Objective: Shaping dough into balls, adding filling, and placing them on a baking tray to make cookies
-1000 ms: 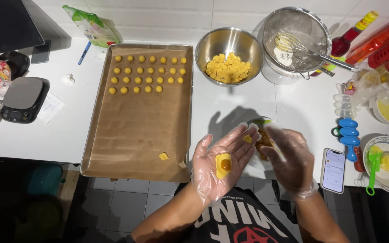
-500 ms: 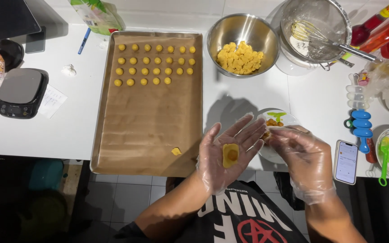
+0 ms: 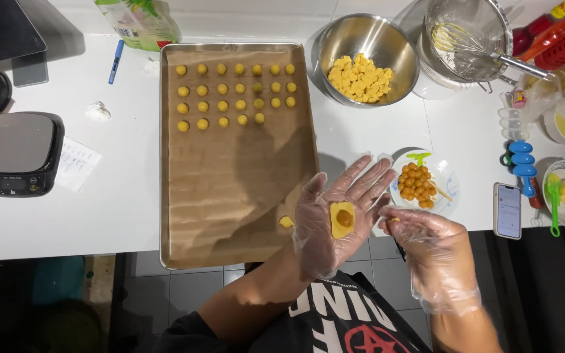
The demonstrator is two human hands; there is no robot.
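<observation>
My left hand (image 3: 335,219), in a clear plastic glove, lies palm up over the table edge. A flat yellow piece of dough (image 3: 342,219) with a small brown ball of filling in its middle rests on the palm. My gloved right hand (image 3: 429,248) hovers just to the right of it, fingers curled, fingertips near the dough's edge; nothing large is in it. Behind my hands stands a small white plate (image 3: 445,175) of orange-brown filling balls (image 3: 415,183). A baking tray (image 3: 230,196) lined with brown paper holds several rows of yellow dough balls (image 3: 235,95) at its far end.
A steel bowl of yellow dough pieces (image 3: 361,77) sits behind the plate, with a sieve and whisk (image 3: 469,39) to its right. A phone (image 3: 508,210), blue utensils (image 3: 522,163) and small bowls lie at the right. A kitchen scale (image 3: 17,153) stands at the left. One loose dough bit (image 3: 286,222) rests on the tray.
My right hand has drawn back from the plate toward me. The left palm stays open, and the dough on it now carries a brown filling ball. The camera view shifted slightly.
</observation>
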